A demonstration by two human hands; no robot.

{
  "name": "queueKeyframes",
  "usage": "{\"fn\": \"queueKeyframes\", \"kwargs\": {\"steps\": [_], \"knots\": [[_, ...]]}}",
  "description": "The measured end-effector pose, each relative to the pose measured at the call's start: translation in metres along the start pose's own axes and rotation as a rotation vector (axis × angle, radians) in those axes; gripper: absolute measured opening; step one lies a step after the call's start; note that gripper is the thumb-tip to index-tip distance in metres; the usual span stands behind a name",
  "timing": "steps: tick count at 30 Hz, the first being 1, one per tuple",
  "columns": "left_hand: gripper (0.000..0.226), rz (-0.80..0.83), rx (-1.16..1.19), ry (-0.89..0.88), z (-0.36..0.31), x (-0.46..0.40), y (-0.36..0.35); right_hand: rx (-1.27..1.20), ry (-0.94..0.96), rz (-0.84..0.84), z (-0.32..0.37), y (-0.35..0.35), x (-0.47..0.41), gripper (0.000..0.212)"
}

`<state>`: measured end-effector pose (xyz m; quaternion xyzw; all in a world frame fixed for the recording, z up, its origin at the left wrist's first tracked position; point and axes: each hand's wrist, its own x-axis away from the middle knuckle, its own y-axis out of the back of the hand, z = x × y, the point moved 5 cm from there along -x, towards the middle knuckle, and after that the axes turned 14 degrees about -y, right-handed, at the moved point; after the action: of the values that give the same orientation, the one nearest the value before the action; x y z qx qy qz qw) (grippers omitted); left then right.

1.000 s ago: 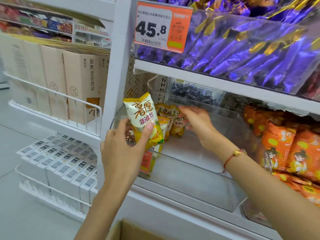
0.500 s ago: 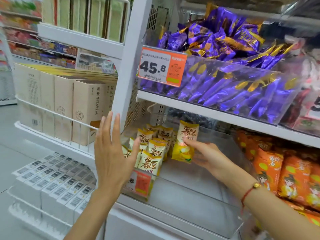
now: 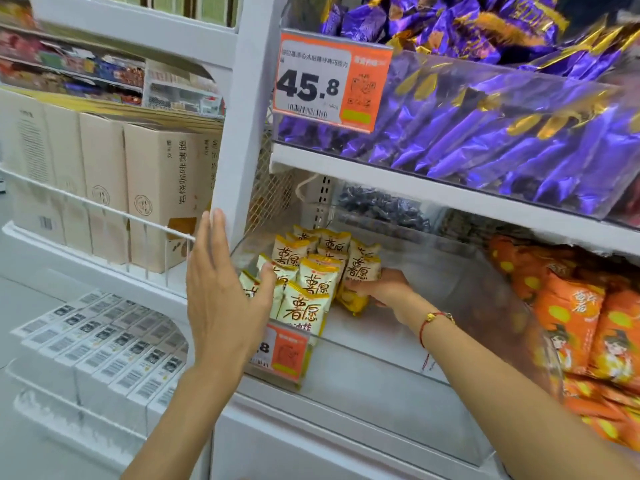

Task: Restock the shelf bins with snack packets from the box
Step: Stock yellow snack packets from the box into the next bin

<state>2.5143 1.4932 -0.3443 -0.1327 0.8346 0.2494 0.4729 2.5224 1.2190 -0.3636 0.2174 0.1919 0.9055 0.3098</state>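
We work at the clear bin [image 3: 363, 368] on the lower shelf, which we take as our landmark. Our right hand [image 3: 377, 289] reaches inside it, fingers curled around a yellow snack packet [image 3: 362, 270] at the right edge of the standing yellow packets [image 3: 304, 282], probably to press it upright into the row. Our left hand [image 3: 221, 292] stands flat against the bin's left front corner, fingers straight and together, holding nothing; we judge it braces the packets so they do not tip. Most of the bin's floor to the right of the packets lies bare, so the restocking looks far from done. The box is out of view. Orange packets [image 3: 581, 327] fill the neighbouring bin to the right.
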Motion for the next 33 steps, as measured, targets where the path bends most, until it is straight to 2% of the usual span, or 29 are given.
{"fn": "queueKeyframes", "kwargs": {"steps": [3, 6, 10, 14, 17, 21, 24, 29, 31, 33], "knots": [[0.081, 0.013, -0.015, 0.006, 0.0, -0.001, 0.0, -0.046, -0.066, 0.088, -0.004, 0.011, 0.005, 0.045], [0.082, 0.016, -0.019, 0.009, -0.001, 0.0, 0.001, -0.019, -0.084, 0.106, -0.007, 0.018, 0.008, 0.046], [0.082, 0.021, -0.024, 0.01, -0.001, 0.0, 0.002, -0.036, -0.013, 0.084, -0.005, 0.012, 0.008, 0.024], [0.084, 0.018, -0.024, 0.01, -0.003, 0.0, 0.003, 0.046, 0.139, -0.113, 0.001, 0.007, 0.011, 0.021], [0.085, 0.025, -0.025, 0.016, -0.003, 0.0, 0.004, 0.124, 0.162, -0.227, 0.002, 0.005, 0.014, 0.036], [0.087, 0.035, -0.032, 0.023, -0.004, 0.0, 0.005, 0.122, 0.093, -0.127, -0.004, -0.002, 0.009, 0.048], [0.087, 0.044, -0.026, 0.023, -0.004, 0.0, 0.006, 0.078, 0.078, -0.051, -0.002, 0.002, 0.012, 0.023], [0.087, 0.043, -0.018, 0.023, -0.003, 0.0, 0.007, 0.128, 0.137, -0.112, 0.002, 0.005, 0.011, 0.017], [0.087, 0.041, -0.021, 0.024, -0.003, -0.001, 0.008, 0.167, 0.123, -0.103, 0.002, 0.005, 0.007, 0.023], [0.086, 0.048, -0.029, 0.024, -0.004, -0.002, 0.009, 0.202, 0.096, -0.051, 0.003, 0.005, 0.009, 0.04]]}}
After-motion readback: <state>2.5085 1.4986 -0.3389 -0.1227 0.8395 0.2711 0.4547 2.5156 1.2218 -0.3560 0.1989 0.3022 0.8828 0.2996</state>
